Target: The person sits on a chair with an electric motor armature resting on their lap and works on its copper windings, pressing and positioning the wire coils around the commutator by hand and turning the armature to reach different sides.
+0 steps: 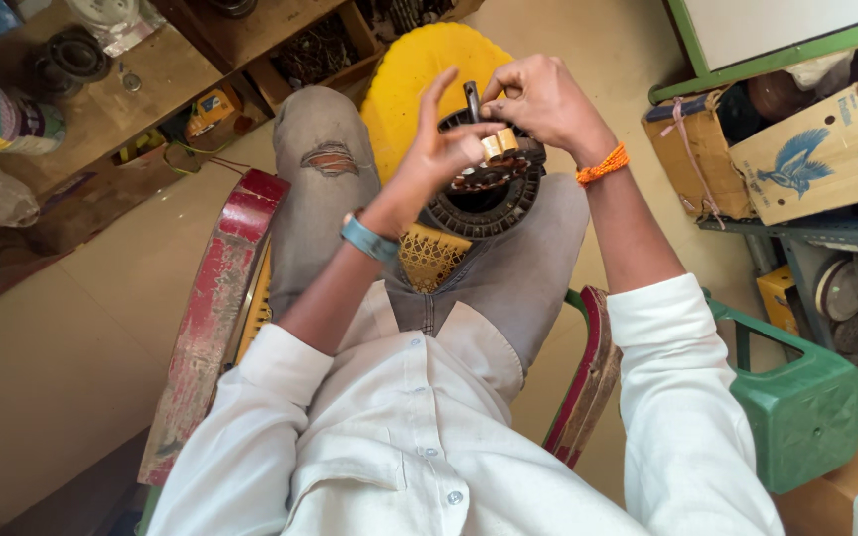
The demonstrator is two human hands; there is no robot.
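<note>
That round black motor stator sitting in the lap between both hands looks heavy and rigid with delicate copper windings, so hold the outer rim; left hand pinches a tan insulation strip, right hand fingers curl onto it.

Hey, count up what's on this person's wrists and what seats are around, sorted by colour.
Yellow: 1, the plastic stool
Green: 1, the plastic stool
Orange: 1, the wrist thread
Blue: 1, the wristband
Total: 4
</note>
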